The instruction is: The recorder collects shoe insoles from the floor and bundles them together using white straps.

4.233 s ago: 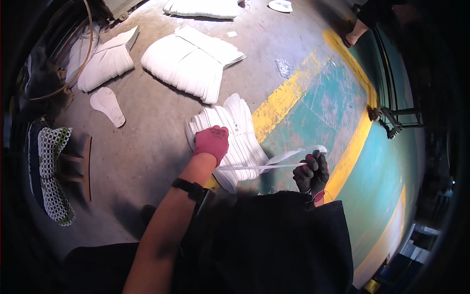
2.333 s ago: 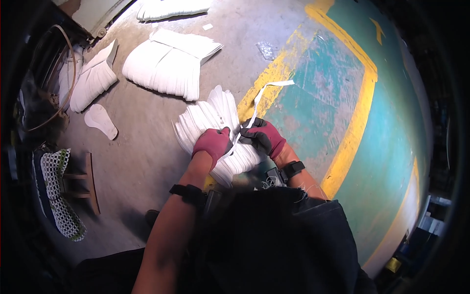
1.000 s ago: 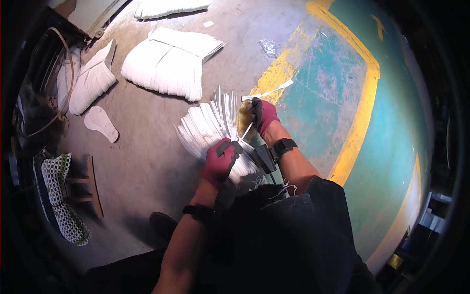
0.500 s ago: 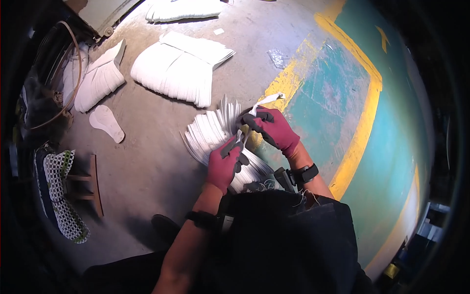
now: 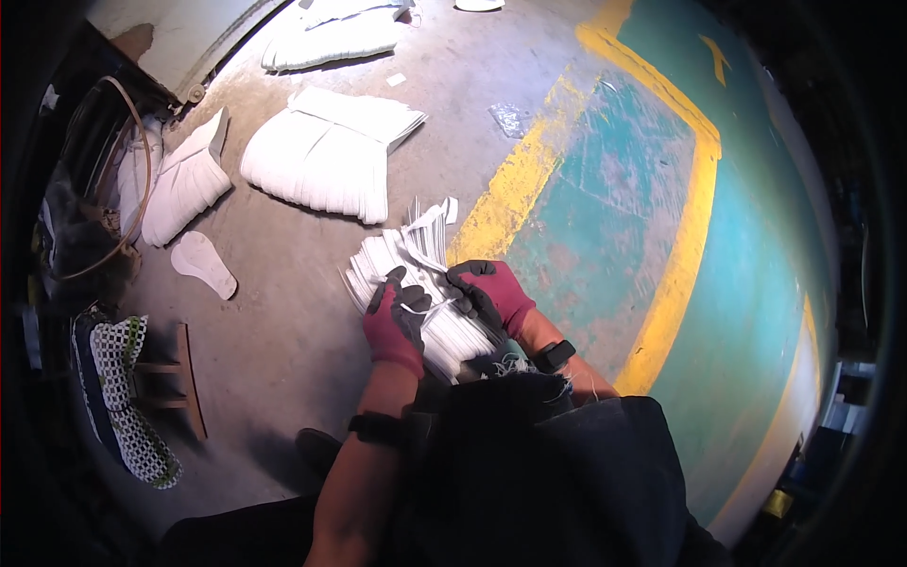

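The tail of the white strip (image 5: 418, 253) has swung left across the fanned white insole stack (image 5: 449, 342); left hand (image 5: 395, 319) and right hand (image 5: 487, 292) pinch the strip.

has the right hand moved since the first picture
Yes, the right hand has moved left, away from the long yellow floor line, in to the white stack.

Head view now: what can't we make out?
All in the head view:
White strip's path at the right hand: hidden by its gloved fingers.
White bundle's middle: partly covered by both hands.
White piece at the top: cut off by the upper edge.
Dark shoe: mostly hidden by dark clothing.
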The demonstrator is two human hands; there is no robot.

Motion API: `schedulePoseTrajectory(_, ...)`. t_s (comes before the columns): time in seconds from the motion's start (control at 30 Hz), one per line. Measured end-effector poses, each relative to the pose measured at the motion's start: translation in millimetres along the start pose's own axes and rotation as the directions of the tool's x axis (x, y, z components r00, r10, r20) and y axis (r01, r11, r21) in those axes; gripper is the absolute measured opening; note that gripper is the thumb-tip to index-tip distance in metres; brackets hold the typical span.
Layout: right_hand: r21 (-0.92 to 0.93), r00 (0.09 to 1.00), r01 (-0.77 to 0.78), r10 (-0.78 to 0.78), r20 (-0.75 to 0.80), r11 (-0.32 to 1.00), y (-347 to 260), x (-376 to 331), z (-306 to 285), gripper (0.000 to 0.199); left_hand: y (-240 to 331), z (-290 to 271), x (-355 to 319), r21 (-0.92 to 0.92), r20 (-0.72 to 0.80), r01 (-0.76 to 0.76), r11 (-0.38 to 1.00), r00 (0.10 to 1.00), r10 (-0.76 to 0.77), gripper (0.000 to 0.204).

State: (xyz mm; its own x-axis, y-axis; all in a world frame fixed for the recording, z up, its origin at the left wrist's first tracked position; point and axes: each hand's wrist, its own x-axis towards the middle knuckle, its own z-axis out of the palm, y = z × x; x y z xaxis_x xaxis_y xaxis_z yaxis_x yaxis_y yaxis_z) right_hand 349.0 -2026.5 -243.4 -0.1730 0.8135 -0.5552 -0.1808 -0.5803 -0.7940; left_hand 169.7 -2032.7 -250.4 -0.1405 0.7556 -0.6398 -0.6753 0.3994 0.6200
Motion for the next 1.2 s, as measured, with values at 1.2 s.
schedulePoseTrajectory(1.2, -0.836, 0.644, 0.45, -0.763, 0.06, 0.314, 6.6, -6.3, 5.2, 0.035, 46.1, 34.3, 27.0, 0.817, 0.425, -0.152, 0.557, 0.811, -0.402, 0.035)
